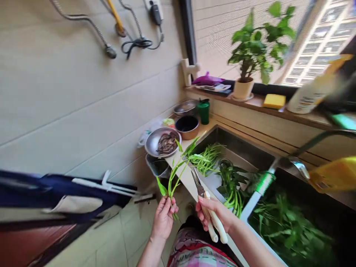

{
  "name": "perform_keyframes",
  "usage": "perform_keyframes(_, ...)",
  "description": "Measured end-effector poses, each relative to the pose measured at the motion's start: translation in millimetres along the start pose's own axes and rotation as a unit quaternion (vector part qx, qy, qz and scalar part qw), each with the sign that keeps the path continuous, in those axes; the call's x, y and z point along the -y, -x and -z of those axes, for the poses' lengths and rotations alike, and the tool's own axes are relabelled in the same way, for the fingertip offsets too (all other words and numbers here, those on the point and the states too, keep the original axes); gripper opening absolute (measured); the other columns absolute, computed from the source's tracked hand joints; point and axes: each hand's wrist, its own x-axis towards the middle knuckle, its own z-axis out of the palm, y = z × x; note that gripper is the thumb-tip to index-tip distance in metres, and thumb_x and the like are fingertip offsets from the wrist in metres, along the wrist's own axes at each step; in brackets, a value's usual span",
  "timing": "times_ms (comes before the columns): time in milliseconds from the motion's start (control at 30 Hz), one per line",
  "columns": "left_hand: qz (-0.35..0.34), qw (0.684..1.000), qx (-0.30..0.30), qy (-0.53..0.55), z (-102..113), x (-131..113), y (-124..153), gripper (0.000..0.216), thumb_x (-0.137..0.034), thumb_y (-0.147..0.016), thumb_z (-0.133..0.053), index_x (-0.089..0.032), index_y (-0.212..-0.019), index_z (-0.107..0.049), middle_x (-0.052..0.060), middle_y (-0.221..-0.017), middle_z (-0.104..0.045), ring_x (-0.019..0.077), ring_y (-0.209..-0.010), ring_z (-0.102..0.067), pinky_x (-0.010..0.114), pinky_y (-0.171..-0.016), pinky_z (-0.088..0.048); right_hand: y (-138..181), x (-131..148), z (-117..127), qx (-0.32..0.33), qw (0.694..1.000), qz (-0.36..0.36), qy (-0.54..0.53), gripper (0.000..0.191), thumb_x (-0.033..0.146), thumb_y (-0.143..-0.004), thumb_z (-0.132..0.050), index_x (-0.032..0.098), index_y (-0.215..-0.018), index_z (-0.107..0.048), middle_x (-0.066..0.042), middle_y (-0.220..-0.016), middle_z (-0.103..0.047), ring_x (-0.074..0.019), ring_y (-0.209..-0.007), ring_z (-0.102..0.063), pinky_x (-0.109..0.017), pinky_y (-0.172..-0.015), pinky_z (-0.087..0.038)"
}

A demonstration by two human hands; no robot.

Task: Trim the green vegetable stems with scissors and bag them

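My left hand is closed around the lower ends of a small bunch of green leafy stems, which rise up and to the right over the counter edge. My right hand grips white-handled kitchen scissors, blades apart and pointing up toward the stems. More cut green stems lie in the steel sink, and leafy greens fill the dark basin on the right.
On the counter stand a metal bowl with dark contents, a brown bowl, another steel bowl and a green cup. A potted plant and yellow sponge sit on the sill. A faucet arches over the sink.
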Motion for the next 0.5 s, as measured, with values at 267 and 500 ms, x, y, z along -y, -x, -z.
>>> perform_keyframes(267,-0.079,0.991,-0.104,0.035,123.5,-68.0,-39.1,0.033,-0.029,-0.057,-0.084,-0.017,-0.078,-0.061,-0.002,-0.071,-0.062,0.0065,-0.051,-0.047,0.023,-0.054,-0.043,-146.3,-16.4,-91.3,0.064,0.987,-0.127,0.070,0.039,0.049,-0.084,-0.050,0.014,-0.068,-0.057,0.003,-0.049,-0.050,-0.0081,-0.036,-0.042,-0.021,-0.036,-0.043)
perform_keyframes(500,-0.093,0.991,-0.100,0.012,199.3,-115.7,-96.5,0.032,-0.034,-0.059,-0.082,-0.016,-0.078,-0.063,0.000,-0.071,-0.061,0.0072,-0.053,-0.048,0.022,-0.055,-0.042,-245.5,-22.7,-151.5,0.043,0.978,-0.195,0.065,0.045,0.048,-0.090,-0.042,0.015,-0.062,-0.058,0.002,-0.048,-0.048,-0.0088,-0.037,-0.039,-0.022,-0.036,-0.040)
